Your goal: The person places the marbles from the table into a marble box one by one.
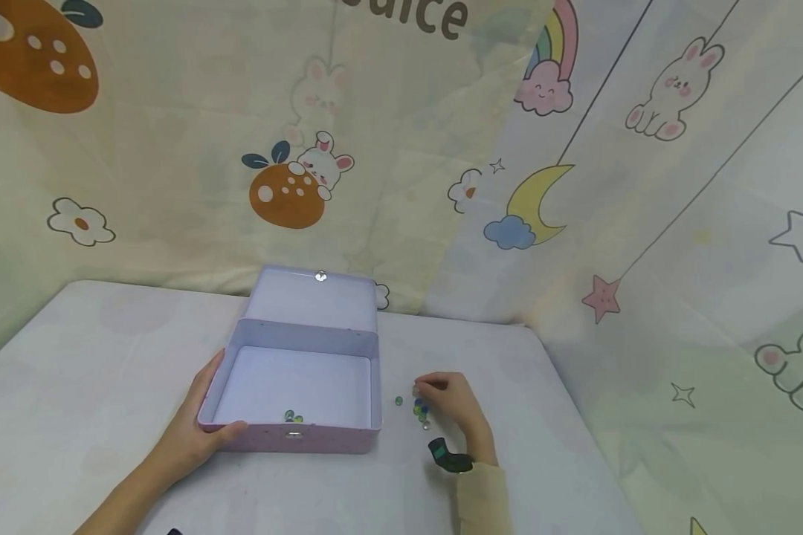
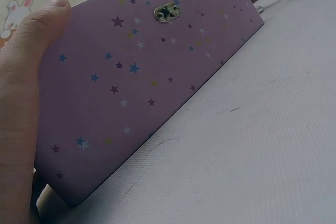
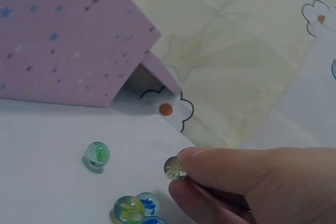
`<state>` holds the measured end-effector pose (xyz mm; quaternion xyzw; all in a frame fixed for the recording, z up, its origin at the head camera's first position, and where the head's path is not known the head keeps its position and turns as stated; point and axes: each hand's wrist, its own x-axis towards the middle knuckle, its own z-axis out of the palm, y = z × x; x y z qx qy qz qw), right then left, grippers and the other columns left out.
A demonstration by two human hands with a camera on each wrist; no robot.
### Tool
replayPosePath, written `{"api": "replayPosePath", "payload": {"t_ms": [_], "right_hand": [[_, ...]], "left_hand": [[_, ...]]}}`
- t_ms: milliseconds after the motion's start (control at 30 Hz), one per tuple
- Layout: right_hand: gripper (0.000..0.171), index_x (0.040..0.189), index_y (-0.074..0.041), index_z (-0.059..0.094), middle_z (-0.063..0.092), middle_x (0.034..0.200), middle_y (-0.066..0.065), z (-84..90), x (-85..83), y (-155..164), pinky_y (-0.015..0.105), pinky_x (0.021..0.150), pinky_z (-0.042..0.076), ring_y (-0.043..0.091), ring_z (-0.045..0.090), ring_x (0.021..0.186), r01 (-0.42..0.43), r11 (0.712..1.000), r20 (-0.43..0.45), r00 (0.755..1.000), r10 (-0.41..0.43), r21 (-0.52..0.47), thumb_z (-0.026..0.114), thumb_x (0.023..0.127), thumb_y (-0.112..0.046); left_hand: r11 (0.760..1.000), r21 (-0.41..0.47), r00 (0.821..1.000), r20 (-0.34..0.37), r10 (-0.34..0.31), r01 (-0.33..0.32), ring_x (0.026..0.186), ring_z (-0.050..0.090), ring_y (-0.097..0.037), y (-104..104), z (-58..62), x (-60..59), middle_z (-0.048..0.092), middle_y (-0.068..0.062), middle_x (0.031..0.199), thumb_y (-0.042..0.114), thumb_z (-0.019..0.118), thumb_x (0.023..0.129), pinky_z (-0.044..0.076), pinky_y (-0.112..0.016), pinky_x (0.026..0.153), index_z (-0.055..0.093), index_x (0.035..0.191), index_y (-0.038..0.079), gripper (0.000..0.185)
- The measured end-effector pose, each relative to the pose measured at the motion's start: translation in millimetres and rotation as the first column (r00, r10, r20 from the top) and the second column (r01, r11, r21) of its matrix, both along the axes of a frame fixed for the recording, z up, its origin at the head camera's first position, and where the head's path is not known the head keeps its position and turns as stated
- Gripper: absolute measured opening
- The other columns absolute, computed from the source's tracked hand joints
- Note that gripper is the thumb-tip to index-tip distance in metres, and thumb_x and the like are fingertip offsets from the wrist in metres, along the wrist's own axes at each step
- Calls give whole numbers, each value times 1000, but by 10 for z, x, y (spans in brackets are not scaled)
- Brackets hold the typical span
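Observation:
A purple tin box (image 1: pixel 331 440) with small printed stars stands on the table, its lid (image 1: pixel 308 297) tipped back. My left hand (image 1: pixel 194 427) grips the box at its left front corner, thumb over the front and fingers along the left side. Inside, near the front wall, lie a few glass marbles (image 1: pixel 290 415). To the right of the box, my right hand (image 1: pixel 456 405) pinches a clear marble with yellowish streaks (image 3: pixel 172 168) between thumb and finger. Just beside that hand is a small group of blue, yellow and green marbles (image 3: pixel 128 210). One green marble (image 3: pixel 97 154) lies apart, closer to the box.
The white-covered table (image 1: pixel 542 446) reaches back to a cloth backdrop (image 1: pixel 401 148) printed with rabbits, oranges and stars. A metal clasp (image 2: pixel 167 12) sits on the box's front. A dark strap (image 1: pixel 450 457) is on my right wrist, above a cream sleeve (image 1: pixel 483 498).

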<state>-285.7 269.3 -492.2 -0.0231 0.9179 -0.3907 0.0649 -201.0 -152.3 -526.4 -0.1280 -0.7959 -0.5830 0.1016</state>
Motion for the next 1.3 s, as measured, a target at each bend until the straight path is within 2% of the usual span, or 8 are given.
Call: {"api": "replayPosePath", "payload": {"t_ms": [233, 433, 767, 867, 1033, 1067, 1133, 1300], "right_hand": [[25, 106, -12, 72, 70, 105, 3, 64, 57, 22, 30, 88, 51, 14, 64, 96, 71, 969, 68, 996, -56, -236, 67, 87, -29], [34, 109, -11, 71, 70, 107, 2, 217, 96, 116, 36, 94, 49, 15, 66, 100, 88, 955, 70, 995, -71, -282, 69, 85, -35], [34, 113, -7, 68, 69, 113, 6, 685, -84, -253, 36, 97, 48, 16, 65, 103, -112, 943, 64, 988, 139, -312, 65, 89, -30], [34, 116, 0, 65, 67, 112, 5, 784, -216, -412, 31, 96, 48, 12, 64, 103, -157, 881, 78, 974, 213, -446, 64, 90, -23], [24, 114, 6, 63, 67, 103, 2, 810, -381, -632, 25, 93, 49, 9, 64, 98, -89, 683, 150, 948, 282, -725, 57, 92, -3], [21, 111, 4, 65, 68, 101, 1, 800, -398, -669, 23, 91, 49, 8, 65, 96, -70, 668, 170, 943, 287, -741, 56, 92, -1], [20, 108, 2, 67, 69, 99, 1, 773, -419, -740, 22, 88, 51, 8, 65, 93, -67, 664, 195, 930, 313, -745, 56, 92, 1], [29, 118, 10, 60, 67, 102, 1, 732, -424, -923, 26, 92, 50, 9, 64, 96, -141, 725, 222, 898, 381, -674, 56, 93, -3]], "left_hand": [[1000, -1, 1000, 9, 7, -7, 139, 15, -1, -19, 14, 34, 13, -1, 158, 13, 77, 69, 13, -73, 101, 11, 154, 25, 108], [1000, 6, 1000, 25, -5, 5, 143, 14, -14, 106, -18, 17, 13, -3, 159, 14, 78, 69, 15, -74, 101, 10, 154, 26, 109], [999, -34, 999, 29, 13, -12, 143, 14, -34, 104, -19, -9, 12, -7, 159, 18, 79, 69, 18, -74, 100, 7, 154, 28, 111], [998, -51, 999, 30, 26, -25, 144, 13, -34, 72, 6, -21, 11, -7, 159, 20, 79, 69, 17, -74, 101, 7, 154, 28, 111], [999, -34, 999, 27, 30, -29, 143, 13, -39, 45, 33, -25, 12, -11, 158, 18, 78, 69, 15, -75, 101, 7, 154, 26, 111], [999, -29, 999, 25, 28, -27, 142, 13, -41, 45, 35, -24, 12, -12, 158, 18, 78, 69, 15, -75, 101, 7, 154, 25, 111], [999, -30, 999, 28, 25, -25, 142, 13, -42, 46, 39, -19, 12, -12, 158, 18, 78, 69, 15, -75, 100, 7, 154, 25, 111], [999, -42, 999, 37, 27, -25, 144, 13, -33, 32, 18, -4, 12, -10, 158, 19, 79, 68, 16, -74, 102, 7, 154, 28, 112]]}}
